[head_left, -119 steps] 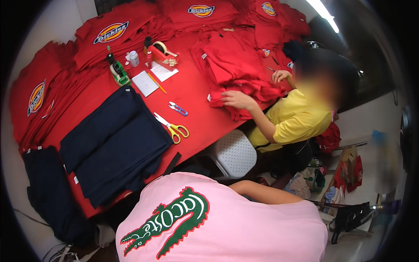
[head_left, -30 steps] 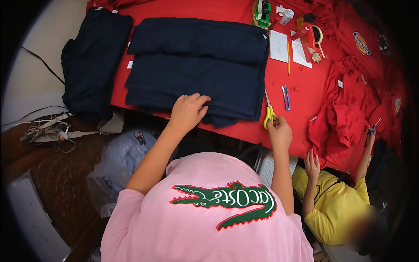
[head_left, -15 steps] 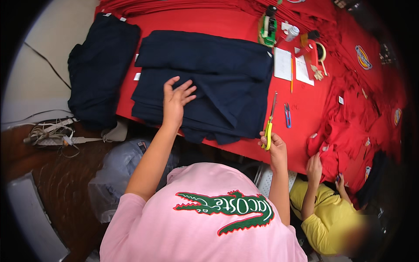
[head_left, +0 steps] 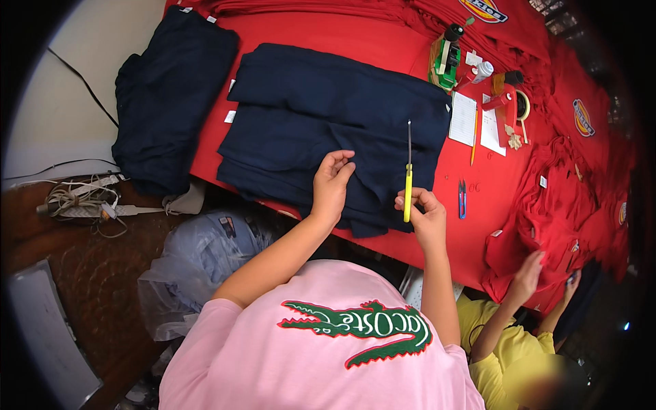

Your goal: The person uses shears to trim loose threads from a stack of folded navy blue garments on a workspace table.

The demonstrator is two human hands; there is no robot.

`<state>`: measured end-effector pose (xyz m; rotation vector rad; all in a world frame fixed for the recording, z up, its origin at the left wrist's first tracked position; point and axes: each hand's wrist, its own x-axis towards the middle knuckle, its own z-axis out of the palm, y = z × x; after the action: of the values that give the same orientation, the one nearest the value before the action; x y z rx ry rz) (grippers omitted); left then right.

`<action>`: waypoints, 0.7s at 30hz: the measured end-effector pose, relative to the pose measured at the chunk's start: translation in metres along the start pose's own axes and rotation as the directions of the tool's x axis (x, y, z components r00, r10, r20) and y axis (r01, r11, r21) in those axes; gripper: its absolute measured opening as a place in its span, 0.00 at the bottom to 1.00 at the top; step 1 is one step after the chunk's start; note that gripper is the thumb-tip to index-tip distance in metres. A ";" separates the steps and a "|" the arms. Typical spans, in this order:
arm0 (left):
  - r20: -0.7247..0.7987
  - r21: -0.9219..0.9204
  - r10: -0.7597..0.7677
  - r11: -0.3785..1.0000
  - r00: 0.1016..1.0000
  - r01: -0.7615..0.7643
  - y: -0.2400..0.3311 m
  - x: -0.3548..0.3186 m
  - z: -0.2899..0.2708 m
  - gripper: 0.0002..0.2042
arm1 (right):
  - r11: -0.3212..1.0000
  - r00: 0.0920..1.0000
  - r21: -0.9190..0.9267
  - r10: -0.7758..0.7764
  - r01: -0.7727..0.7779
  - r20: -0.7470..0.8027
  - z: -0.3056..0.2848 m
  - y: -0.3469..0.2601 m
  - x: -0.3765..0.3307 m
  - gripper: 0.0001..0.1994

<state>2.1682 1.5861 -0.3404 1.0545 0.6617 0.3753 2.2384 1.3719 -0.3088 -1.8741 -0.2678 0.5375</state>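
Hands' palms hidden; scissors edge-on.

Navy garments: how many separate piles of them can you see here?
2. One folded navy stack lies on the red table under the left hand; a second navy pile hangs over the table's far-left edge. How many garments each holds is hidden.

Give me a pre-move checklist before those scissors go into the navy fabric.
1. Scissors gripped in right hand by the yellow handles: ok.
2. Blades shut, pointing away over the cloth: ok.
3. Left hand pinching the navy garment, clear of the blades: ok.
4. Navy garment flat: not ok, rumpled at the near edge.
5. Co-worker's hand apart, on the red garment: ok.
6. Exact spot to cut, thread or seam: cannot tell.
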 end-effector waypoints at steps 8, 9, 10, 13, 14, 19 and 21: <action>0.139 0.139 0.127 0.979 0.982 -0.147 0.018 -0.011 0.011 0.31 | 0.986 0.984 0.082 0.133 -0.143 0.118 0.007 -0.019 -0.018 0.09; 0.115 0.157 0.199 0.964 0.973 -0.215 0.024 -0.019 0.013 0.30 | 0.995 0.990 -0.017 0.097 -0.096 0.102 0.003 -0.024 -0.021 0.09; 0.095 0.174 0.270 0.943 0.958 -0.283 0.031 -0.025 0.016 0.30 | 0.992 0.995 -0.117 0.059 -0.049 0.083 -0.003 -0.033 -0.025 0.09; 0.052 0.186 0.332 0.923 0.942 -0.336 0.033 -0.032 0.009 0.26 | 0.951 0.996 -0.297 -0.072 0.084 0.050 -0.013 -0.038 -0.036 0.12; 0.038 0.150 0.291 0.944 0.956 -0.293 0.033 -0.033 0.007 0.24 | 0.919 0.989 -0.364 -0.140 0.151 0.057 -0.017 -0.037 -0.038 0.13; 0.020 0.077 0.304 0.949 0.952 -0.305 0.031 -0.030 0.003 0.21 | 0.815 0.955 -0.498 -0.266 0.295 0.130 -0.019 -0.052 -0.033 0.15; 0.029 0.071 0.310 0.948 0.950 -0.311 0.031 -0.030 0.003 0.22 | 0.810 0.950 -0.498 -0.284 0.309 0.128 -0.019 -0.051 -0.030 0.15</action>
<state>2.1488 1.5808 -0.3027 1.2370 0.4956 0.6175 2.2249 1.3618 -0.2485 -2.2768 -0.7907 0.3082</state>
